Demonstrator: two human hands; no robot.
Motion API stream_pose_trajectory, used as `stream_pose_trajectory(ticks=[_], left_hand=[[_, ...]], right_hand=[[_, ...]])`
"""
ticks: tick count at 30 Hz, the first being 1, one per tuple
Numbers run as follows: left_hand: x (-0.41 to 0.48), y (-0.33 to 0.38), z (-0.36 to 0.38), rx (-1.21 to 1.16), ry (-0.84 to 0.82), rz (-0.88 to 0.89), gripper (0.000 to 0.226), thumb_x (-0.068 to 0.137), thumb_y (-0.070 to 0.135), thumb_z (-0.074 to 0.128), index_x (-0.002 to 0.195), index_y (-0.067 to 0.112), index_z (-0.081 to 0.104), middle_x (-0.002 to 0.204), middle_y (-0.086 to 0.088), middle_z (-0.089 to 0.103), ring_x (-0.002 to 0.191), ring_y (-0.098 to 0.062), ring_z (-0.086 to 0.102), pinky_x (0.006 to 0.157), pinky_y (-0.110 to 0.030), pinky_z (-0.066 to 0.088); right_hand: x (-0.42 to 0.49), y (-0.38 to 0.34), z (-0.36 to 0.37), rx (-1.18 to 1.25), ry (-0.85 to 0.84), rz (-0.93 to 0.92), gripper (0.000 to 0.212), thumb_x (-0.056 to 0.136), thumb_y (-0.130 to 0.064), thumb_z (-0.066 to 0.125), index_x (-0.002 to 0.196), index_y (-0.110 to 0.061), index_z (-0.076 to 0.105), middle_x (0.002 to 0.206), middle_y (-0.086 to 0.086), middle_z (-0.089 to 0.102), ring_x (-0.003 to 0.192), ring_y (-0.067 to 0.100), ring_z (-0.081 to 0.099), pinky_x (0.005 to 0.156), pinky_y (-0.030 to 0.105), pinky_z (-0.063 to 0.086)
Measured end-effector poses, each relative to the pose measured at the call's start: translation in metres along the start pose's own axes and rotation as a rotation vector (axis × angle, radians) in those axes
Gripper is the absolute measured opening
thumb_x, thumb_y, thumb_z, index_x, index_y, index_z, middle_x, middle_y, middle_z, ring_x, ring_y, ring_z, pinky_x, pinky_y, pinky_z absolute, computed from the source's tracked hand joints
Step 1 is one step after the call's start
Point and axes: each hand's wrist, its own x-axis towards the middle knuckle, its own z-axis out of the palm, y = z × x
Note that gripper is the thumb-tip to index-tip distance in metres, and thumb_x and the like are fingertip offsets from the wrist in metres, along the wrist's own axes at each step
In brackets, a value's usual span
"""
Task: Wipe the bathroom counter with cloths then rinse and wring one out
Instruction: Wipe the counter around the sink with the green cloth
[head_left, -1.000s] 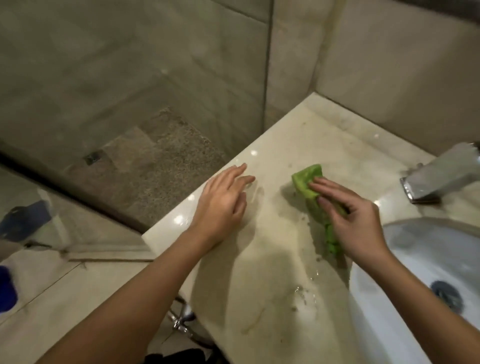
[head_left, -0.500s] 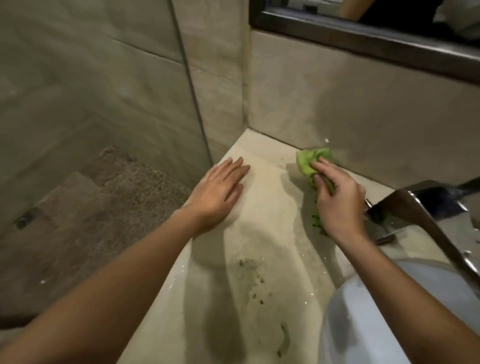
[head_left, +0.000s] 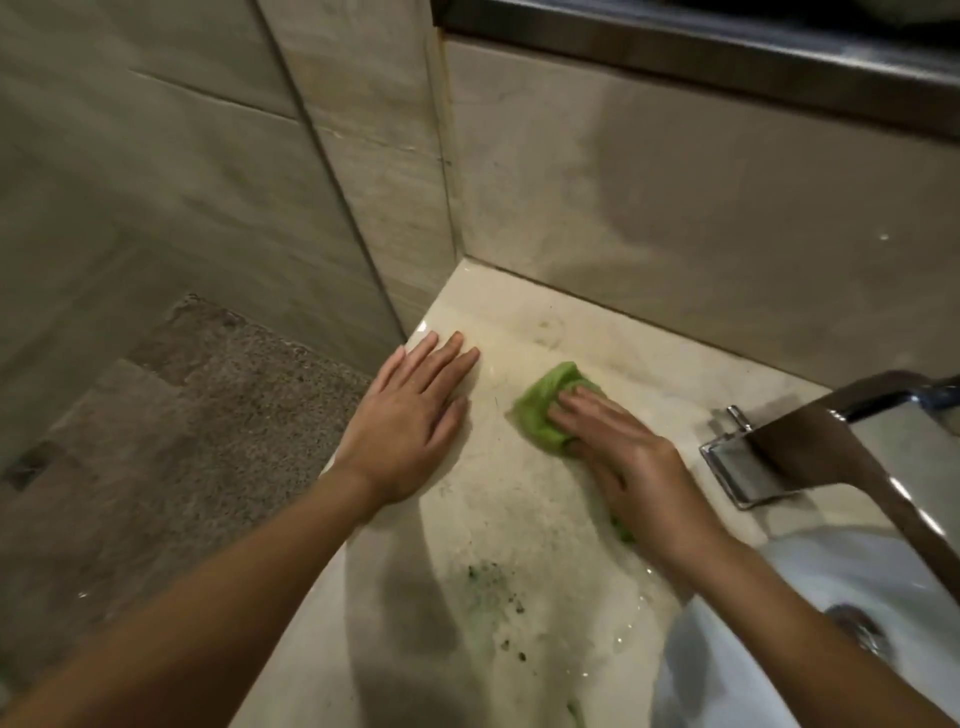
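Well left of the tap (head_left: 810, 441), the left hand (head_left: 410, 421) is laid flat on the counter (head_left: 519, 509), fingers straight. Closer to the tap, the cloth (head_left: 543, 410) is pressed onto the counter under the right hand (head_left: 628, 462), fingers stretched flat.

Faucet (head_left: 810, 452) blocks right; wall (head_left: 675, 218) behind; counter (head_left: 519, 519) between hands bare.

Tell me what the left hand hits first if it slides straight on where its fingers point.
Probably the back wall, just beside the corner. The left hand lies flat on the counter, fingers aimed away and slightly right; only bare counter shows ahead. The green cloth lies off that line.
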Motion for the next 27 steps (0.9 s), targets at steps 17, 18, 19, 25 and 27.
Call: stream_pose_trajectory(ticks=[17,18,19,25,27], left_hand=[[0.001,0.001,0.001,-0.020,0.059,-0.006,0.054,0.095,0.044,0.023,0.146,0.028,0.030,0.154,0.008,0.027,0.143,-0.009,0.014,0.117,-0.030,0.005],[0.001,0.001,0.001,-0.017,0.055,-0.003,0.053,0.095,0.044,0.023,0.146,0.028,0.029,0.154,0.008,0.027,0.143,-0.009,0.014,0.117,-0.029,0.005],[0.001,0.000,0.001,-0.014,0.048,-0.002,0.053,0.096,0.044,0.023,0.146,0.029,0.029,0.154,0.008,0.026,0.143,-0.008,0.013,0.117,-0.029,0.005],[0.001,-0.001,0.000,-0.015,0.035,-0.013,0.053,0.096,0.044,0.023,0.146,0.029,0.029,0.154,0.009,0.025,0.144,-0.008,0.012,0.117,-0.031,0.007],[0.001,0.000,0.000,-0.022,0.039,-0.014,0.052,0.096,0.044,0.024,0.146,0.030,0.030,0.154,0.009,0.026,0.144,-0.008,0.012,0.117,-0.032,0.008]], right_hand=[[0.058,0.018,0.002,-0.049,0.179,0.173,0.033,0.080,0.005,0.059,0.112,-0.001,0.064,0.122,0.019,0.059,0.118,0.032,0.053,0.105,0.014,0.024],[0.062,0.008,0.012,-0.027,0.160,0.156,0.033,0.081,0.002,0.058,0.113,-0.002,0.064,0.123,0.018,0.059,0.119,0.030,0.052,0.105,0.016,0.025],[0.054,-0.003,0.020,0.009,0.108,0.124,0.032,0.084,-0.002,0.057,0.115,-0.005,0.064,0.125,0.015,0.058,0.121,0.025,0.050,0.106,0.018,0.025],[-0.010,0.004,-0.010,0.014,0.039,0.020,0.031,0.090,-0.010,0.053,0.119,-0.009,0.061,0.128,0.004,0.054,0.125,0.014,0.046,0.109,0.019,0.028],[0.026,0.021,-0.014,-0.052,0.135,0.107,0.032,0.082,0.001,0.057,0.114,-0.003,0.064,0.123,0.014,0.059,0.118,0.026,0.053,0.107,0.018,0.028]])
